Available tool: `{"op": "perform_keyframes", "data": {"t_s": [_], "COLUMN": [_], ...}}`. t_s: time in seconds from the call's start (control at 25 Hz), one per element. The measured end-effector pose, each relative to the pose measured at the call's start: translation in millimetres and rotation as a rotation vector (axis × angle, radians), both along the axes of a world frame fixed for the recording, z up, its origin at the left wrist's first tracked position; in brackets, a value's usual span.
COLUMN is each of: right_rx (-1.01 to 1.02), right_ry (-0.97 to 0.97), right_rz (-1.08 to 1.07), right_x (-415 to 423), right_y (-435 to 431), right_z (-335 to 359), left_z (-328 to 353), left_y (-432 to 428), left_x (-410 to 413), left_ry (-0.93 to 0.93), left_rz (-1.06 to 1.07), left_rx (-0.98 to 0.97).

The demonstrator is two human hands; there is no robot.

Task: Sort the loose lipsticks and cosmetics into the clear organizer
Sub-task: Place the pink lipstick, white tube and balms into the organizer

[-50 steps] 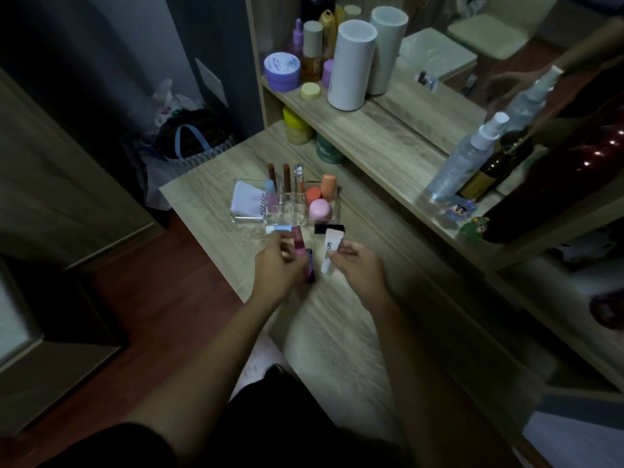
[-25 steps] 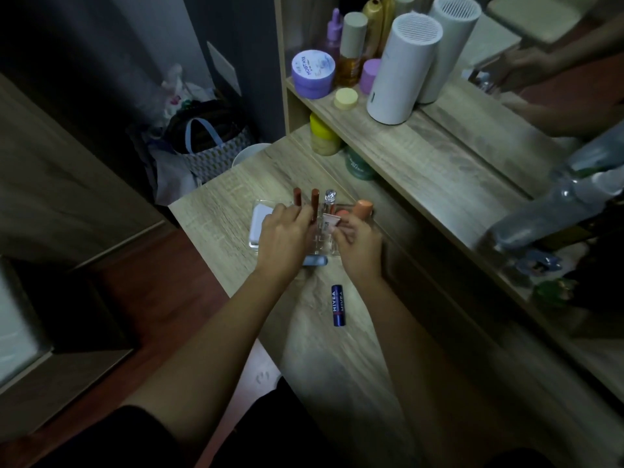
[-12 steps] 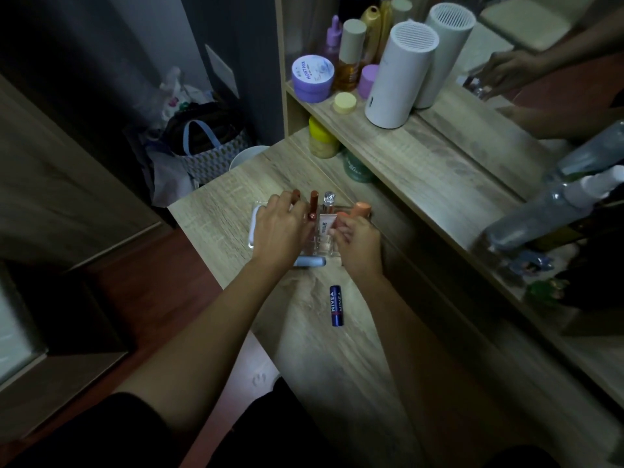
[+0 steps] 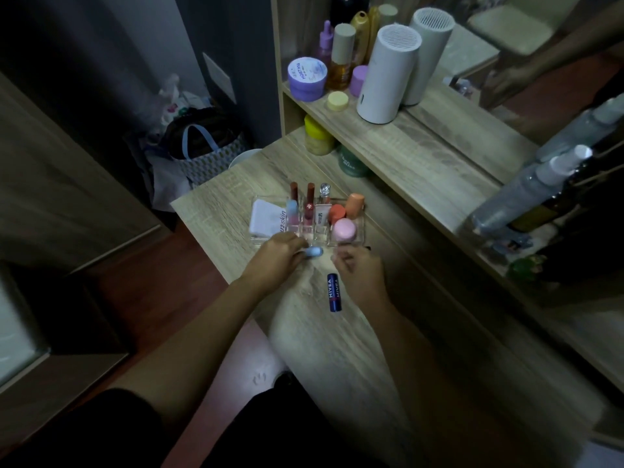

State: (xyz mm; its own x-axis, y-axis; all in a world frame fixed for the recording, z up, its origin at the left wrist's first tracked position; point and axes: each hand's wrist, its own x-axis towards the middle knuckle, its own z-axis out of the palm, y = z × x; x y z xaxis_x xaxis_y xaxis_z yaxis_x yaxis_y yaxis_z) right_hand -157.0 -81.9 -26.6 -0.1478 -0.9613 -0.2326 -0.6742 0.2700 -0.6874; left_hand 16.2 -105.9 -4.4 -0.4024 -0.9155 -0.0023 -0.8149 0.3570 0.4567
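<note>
Fingers of the left hand [image 4: 275,258] curl around a pale blue tube [image 4: 313,252] lying on the desk [image 4: 337,349] just in front of the clear organizer [image 4: 361,231], apparently to lift it toward a slot. Beside it, the right hand [image 4: 363,275] hovers with fingers loosely bent and slightly apart, pinching nothing that can be seen, just next to a dark blue lip balm [image 4: 333,292] that lies flat and loose on the wood. Inside the organizer, lipsticks [image 4: 310,206] stand upright in the narrow middle cells, a white pad [image 4: 265,217] fills the left compartment, and a pink jar [image 4: 343,230] with orange pots sits at the right, so most of the sorting looks done. Two loose pieces appear to remain. Behind, a raised shelf [image 4: 405,146] carries a white cylinder [image 4: 385,76] and a purple jar [image 4: 306,77], well apart from the work, and a mirror reflects the person's arm.
</note>
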Motion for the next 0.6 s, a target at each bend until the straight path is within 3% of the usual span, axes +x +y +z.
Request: {"op": "perform_keyframes", "data": {"t_s": [0.16, 0.4, 0.6], "right_rx": [0.159, 0.158, 0.21], "right_ry": [0.044, 0.024, -0.049], "right_rz": [0.076, 0.001, -0.052], "right_x": [3, 6, 5], "right_y": [29, 37, 28], "right_z": [-12, -21, -21], "left_z": [-24, -33, -28], "left_y": [0, 9, 9], "left_x": [-6, -7, 1], "left_ry": [-0.183, -0.143, -0.18], "left_rz": [-0.019, 0.058, 0.08], "left_rx": [0.075, 0.13, 0.329]}}
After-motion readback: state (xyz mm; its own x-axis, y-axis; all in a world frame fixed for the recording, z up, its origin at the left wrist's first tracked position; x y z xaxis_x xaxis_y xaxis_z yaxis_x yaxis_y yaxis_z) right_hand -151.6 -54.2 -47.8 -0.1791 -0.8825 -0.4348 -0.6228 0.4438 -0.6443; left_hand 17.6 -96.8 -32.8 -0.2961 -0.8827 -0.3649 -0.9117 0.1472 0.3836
